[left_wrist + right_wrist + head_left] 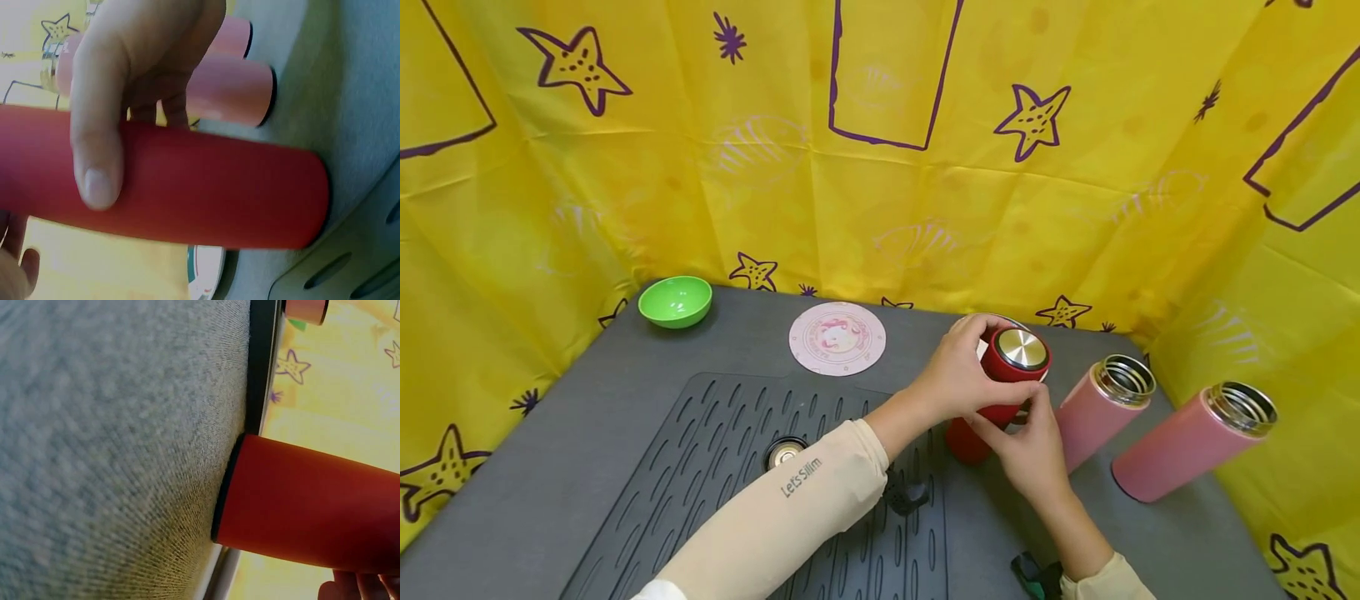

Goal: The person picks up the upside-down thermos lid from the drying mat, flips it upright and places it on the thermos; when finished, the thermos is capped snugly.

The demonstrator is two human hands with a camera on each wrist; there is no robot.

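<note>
A red flask (pixel 967 442) with a steel-topped lid (pixel 1022 348) stands at the right edge of the dark ribbed mat (pixel 737 467). My left hand (pixel 958 375) grips its upper part just below the lid. In the left wrist view the thumb (pixel 97 156) lies across the red flask (pixel 206 194). My right hand (pixel 1030 446) holds the flask's body from the right side. The right wrist view shows the red flask (pixel 312 500) standing on the grey tabletop (pixel 112 444), with only the right hand's fingertips (pixel 359 587) at the bottom edge.
Two pink flasks (pixel 1101 408) (pixel 1191 437) without lids stand to the right. A green bowl (pixel 675 300) and a round pink coaster (pixel 837 337) sit at the back. A small round cap (pixel 786 452) lies on the mat. Yellow star-print curtain (pixel 880 167) encloses the table.
</note>
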